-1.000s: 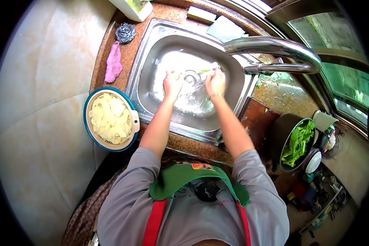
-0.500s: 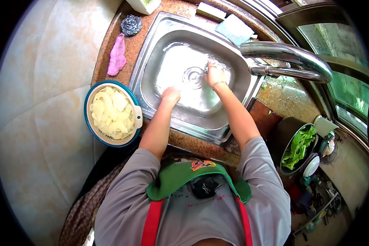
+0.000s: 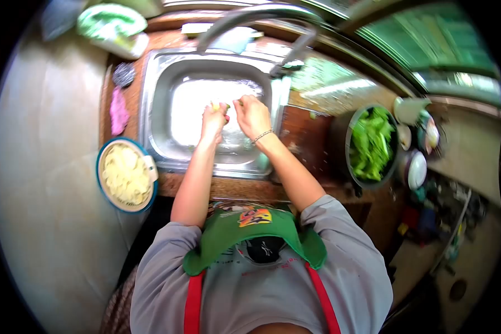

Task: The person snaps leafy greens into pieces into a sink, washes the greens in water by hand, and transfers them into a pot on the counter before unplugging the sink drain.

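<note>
Both hands are raised over the stainless steel sink (image 3: 158, 133), close together. My left hand (image 3: 212, 123) is closed, and a small pale yellow-green piece (image 3: 216, 106) shows at its fingertips, blurred. My right hand (image 3: 253, 117), with a bracelet at the wrist, is closed just to the right of it; anything in its fingers is too small to make out. Bright light and water glare hide the basin floor. The curved metal faucet (image 3: 245, 18) arches over the back of the sink.
A blue-rimmed basket of pale slices (image 3: 125, 175) stands at the left. A scouring pad (image 3: 123, 74) and a pink cloth (image 3: 118, 111) lie along the counter. On the right are a brown cutting board (image 3: 304, 136) and a dark pot (image 3: 348, 146) with green leaves.
My hands have come up from the basin and drawn together, and a small yellow-green piece now shows at my left fingers. The head view has turned toward the right.
</note>
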{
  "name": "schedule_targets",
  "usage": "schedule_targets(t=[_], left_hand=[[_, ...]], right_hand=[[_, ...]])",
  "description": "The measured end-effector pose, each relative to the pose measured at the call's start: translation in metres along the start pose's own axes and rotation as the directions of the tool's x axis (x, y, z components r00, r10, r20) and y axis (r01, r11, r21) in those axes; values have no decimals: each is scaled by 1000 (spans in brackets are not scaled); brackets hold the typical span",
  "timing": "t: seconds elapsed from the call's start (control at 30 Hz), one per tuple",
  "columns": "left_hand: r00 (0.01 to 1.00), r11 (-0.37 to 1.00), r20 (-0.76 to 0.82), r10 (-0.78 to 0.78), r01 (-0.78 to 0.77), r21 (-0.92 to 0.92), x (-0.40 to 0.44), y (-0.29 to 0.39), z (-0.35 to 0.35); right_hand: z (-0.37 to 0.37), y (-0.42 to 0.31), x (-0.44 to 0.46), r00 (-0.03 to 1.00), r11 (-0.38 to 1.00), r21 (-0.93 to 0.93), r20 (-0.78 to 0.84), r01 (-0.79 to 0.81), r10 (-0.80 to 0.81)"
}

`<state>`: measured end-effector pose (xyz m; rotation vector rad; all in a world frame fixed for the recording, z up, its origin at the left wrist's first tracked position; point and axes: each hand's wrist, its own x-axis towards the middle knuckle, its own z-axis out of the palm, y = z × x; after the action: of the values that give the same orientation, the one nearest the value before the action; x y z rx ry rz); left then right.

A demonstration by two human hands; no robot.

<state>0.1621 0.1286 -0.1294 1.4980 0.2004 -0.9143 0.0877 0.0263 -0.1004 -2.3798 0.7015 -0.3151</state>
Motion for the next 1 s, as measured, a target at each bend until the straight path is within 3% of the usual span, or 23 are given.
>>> schedule_targets(t=[0.1,0.17,0.2,0.23,0.3,0.37,0.43,0.47,0.5,0.57,0.63,0.67,0.7,0.77,0.83,0.93,0.97,1.0], left_hand=[[966,966,62,251,-245,-83,-48,43,76],[857,885,222,465,-449,-120,-98,68,127],[797,852,301,524,-499,-160,-123,78,151],[782,871,396,482,-479,-115,-149,88,172],[683,830,496,536,-536,-158,-184,87,219],[581,763,650,489,-647,5,-203,82,251],[420,255,747,515,-907,334,-200,48,274],[529,232,781,331,-848,476,-205,36,275],[488,190,792,366,-873,450,-205,28,272],[396,191,750,530,-917,349,-200,19,260],[489,366,674,553,-870,331,-201,31,238],[479,377,579,660,-878,296,-191,26,229],[482,405,518,706,-876,263,-181,26,218],[739,706,460,493,-648,285,-169,30,196],[790,803,407,458,-565,192,-147,17,171],[830,834,365,421,-513,205,-122,-3,124],[844,810,306,441,-521,269,-117,-12,104],[853,787,250,459,-521,331,-113,-21,85]], right_hand=[[-99,-20,-23,966,982,191,-252,-3,52],[-170,-29,-48,877,949,309,-471,61,98],[-199,-23,-60,804,969,200,-595,145,3],[-227,-13,-71,708,973,72,-697,219,-108],[-269,-1,-98,579,978,112,-815,176,-11],[-296,22,-115,486,972,159,-872,174,55],[-311,48,-126,621,981,189,-765,-35,169],[-317,75,-134,784,967,101,-568,-233,249],[-318,91,-146,866,955,-192,-489,-226,106],[-319,108,-165,914,876,-354,-352,-329,200],[-325,111,-170,870,929,-219,-462,-299,172],[-329,107,-170,829,921,-205,-529,-332,182],[-329,98,-166,744,931,-72,-623,-359,239],[-325,74,-154,651,961,32,-729,-275,211],[-308,49,-138,637,983,77,-753,-166,166],[-249,-5,-109,814,975,222,-567,0,129],[-224,-19,-97,882,980,186,-471,69,27],[-188,-23,-87,921,948,297,-389,113,12]])
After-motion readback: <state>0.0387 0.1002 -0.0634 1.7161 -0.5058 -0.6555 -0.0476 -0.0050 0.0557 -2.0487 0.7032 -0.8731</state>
